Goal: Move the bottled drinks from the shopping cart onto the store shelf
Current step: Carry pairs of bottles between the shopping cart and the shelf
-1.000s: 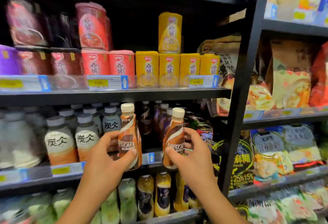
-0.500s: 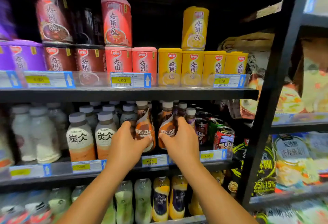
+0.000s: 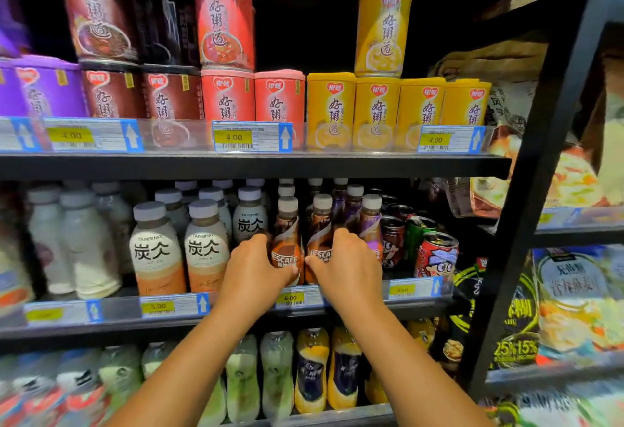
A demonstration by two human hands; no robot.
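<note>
Two brown Nescafe coffee bottles with cream caps stand side by side at the front of the middle shelf (image 3: 236, 313). My left hand (image 3: 255, 266) wraps the left Nescafe bottle (image 3: 287, 240) low on its label. My right hand (image 3: 347, 264) grips the right Nescafe bottle (image 3: 320, 237) the same way. Both bottles are upright, their bases hidden behind my hands and the price rail. More bottles of the same kind stand in rows behind them. The shopping cart is out of view.
Tanbing milk-tea bottles (image 3: 206, 247) stand just left of my hands, purple-label bottles (image 3: 369, 224) and drink cans (image 3: 437, 254) just right. The shelf above (image 3: 256, 164) carries porridge cans. A black upright post (image 3: 526, 224) bounds the bay on the right; more bottles fill the shelf below.
Both hands have carried the two Nescafe bottles forward from in front of the shelf into its front row, and the view has moved closer.
</note>
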